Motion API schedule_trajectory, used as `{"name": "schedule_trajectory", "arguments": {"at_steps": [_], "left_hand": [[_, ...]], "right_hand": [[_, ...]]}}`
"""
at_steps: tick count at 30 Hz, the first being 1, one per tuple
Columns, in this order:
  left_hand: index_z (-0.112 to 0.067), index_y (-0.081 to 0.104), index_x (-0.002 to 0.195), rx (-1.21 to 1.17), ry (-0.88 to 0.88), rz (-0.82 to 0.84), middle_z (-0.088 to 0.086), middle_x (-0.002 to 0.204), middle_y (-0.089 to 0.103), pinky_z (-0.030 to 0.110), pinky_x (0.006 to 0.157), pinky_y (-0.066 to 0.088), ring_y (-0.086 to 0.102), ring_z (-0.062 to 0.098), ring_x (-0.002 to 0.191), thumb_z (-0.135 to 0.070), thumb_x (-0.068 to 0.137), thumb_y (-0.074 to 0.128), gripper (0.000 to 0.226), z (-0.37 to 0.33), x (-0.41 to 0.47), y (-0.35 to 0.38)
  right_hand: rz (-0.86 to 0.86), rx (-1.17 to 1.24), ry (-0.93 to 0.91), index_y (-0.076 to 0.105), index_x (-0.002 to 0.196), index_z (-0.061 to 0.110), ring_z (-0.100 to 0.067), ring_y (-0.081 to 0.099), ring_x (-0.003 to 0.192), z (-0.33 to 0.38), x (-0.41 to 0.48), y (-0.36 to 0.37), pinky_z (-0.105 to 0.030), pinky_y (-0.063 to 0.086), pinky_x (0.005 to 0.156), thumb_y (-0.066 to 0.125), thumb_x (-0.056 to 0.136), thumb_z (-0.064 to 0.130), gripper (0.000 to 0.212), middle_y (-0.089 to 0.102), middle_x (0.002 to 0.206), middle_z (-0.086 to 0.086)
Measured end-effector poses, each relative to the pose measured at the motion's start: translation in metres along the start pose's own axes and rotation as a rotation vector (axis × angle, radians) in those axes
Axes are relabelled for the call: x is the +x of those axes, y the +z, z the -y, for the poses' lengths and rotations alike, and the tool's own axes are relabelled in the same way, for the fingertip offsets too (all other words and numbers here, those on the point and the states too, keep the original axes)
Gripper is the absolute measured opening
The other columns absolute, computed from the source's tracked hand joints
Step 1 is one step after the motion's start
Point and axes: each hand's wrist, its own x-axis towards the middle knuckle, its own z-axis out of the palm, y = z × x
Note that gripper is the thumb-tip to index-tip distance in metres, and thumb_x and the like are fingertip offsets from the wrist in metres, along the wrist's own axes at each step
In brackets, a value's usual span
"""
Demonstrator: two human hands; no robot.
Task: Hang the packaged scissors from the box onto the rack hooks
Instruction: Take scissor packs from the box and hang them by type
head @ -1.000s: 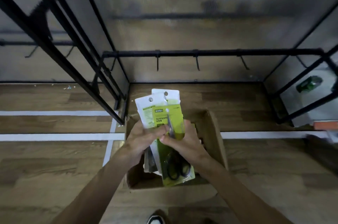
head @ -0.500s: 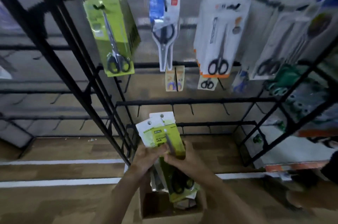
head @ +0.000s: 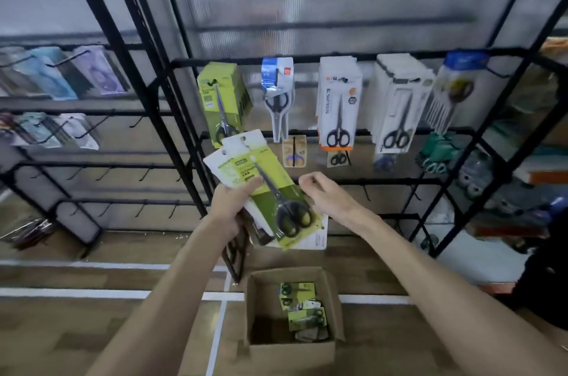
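Several packaged scissors [head: 270, 191] are fanned in the left hand [head: 232, 206], whose fingers and thumb clamp the lower left part of the fan. The front pack is green, tilted with its hang-hole end up and to the left, and shows black-handled scissors. The right hand [head: 325, 195] sits just beside the fan's right edge, fingers loosely curled and gripping nothing; whether it touches the card I cannot tell. The hands are apart, raised in front of the black rack [head: 307, 59].

On the rack's upper bar, just above the held fan, a stack of matching green packs [head: 222, 105] hangs from a hook. To the right of it hang a blue-topped pack [head: 276, 89], a white stack [head: 338, 105] and a second white stack [head: 399, 105]. Bare hooks [head: 365, 192] line the lower bar right of the right hand.

Near the person, on the wooden floor [head: 92, 329], stands the open cardboard box [head: 292, 351], with more boxed packs [head: 299, 292] lying inside toward its right side.
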Motion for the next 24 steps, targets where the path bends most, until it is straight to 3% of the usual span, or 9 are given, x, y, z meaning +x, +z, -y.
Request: {"name": "schedule_trajectory", "arguments": {"at_steps": [4, 9, 14, 20, 24], "left_hand": [[-0.007, 0.072, 0.106, -0.015, 0.028, 0.001, 0.012, 0.099, 0.079, 0.054, 0.090, 0.059, 0.076, 0.032, 0.090, -0.007, 0.088, 0.077, 0.019, -0.011, -0.020, -0.001], [-0.007, 0.071, 0.113, -0.093, 0.056, 0.022, 0.014, 0.107, 0.077, 0.054, 0.094, 0.057, 0.074, 0.035, 0.099, -0.007, 0.088, 0.077, 0.026, -0.021, -0.025, -0.004], [-0.005, 0.069, 0.115, -0.116, 0.071, 0.066, 0.017, 0.109, 0.076, 0.049, 0.084, 0.060, 0.074, 0.036, 0.097, -0.005, 0.089, 0.074, 0.026, -0.038, -0.019, -0.003], [-0.008, 0.070, 0.116, -0.173, -0.027, 0.084, 0.014, 0.102, 0.078, 0.040, 0.068, 0.061, 0.076, 0.030, 0.083, -0.014, 0.090, 0.075, 0.027, -0.026, -0.005, -0.002], [-0.008, 0.068, 0.122, -0.194, -0.074, 0.167, 0.013, 0.110, 0.077, 0.042, 0.074, 0.062, 0.075, 0.033, 0.098, -0.022, 0.091, 0.076, 0.035, -0.007, 0.001, -0.011]], "right_hand": [[0.026, -0.037, -0.107, 0.057, 0.128, 0.020, -0.007, 0.053, 0.115, 0.026, -0.005, 0.008, -0.025, 0.042, 0.093, 0.055, 0.099, 0.047, 0.040, 0.058, 0.118, 0.013], [-0.045, -0.114, -0.117, 0.055, 0.130, 0.021, -0.009, 0.055, 0.111, 0.036, -0.004, 0.013, -0.024, 0.043, 0.085, 0.060, 0.092, 0.057, 0.053, 0.059, 0.124, 0.007], [-0.087, -0.137, -0.097, 0.053, 0.131, 0.019, -0.011, 0.056, 0.113, 0.053, -0.003, 0.010, -0.026, 0.041, 0.084, 0.071, 0.085, 0.054, 0.060, 0.058, 0.124, 0.007], [-0.264, -0.049, -0.050, 0.062, 0.121, 0.008, -0.015, 0.057, 0.105, 0.057, 0.010, 0.029, -0.025, 0.039, 0.084, 0.076, 0.086, 0.033, 0.045, 0.062, 0.113, 0.001], [-0.374, 0.039, 0.052, 0.065, 0.100, 0.006, -0.021, 0.061, 0.093, 0.040, 0.013, 0.039, -0.030, 0.040, 0.076, 0.067, 0.092, 0.026, 0.022, 0.064, 0.094, -0.003]]}}
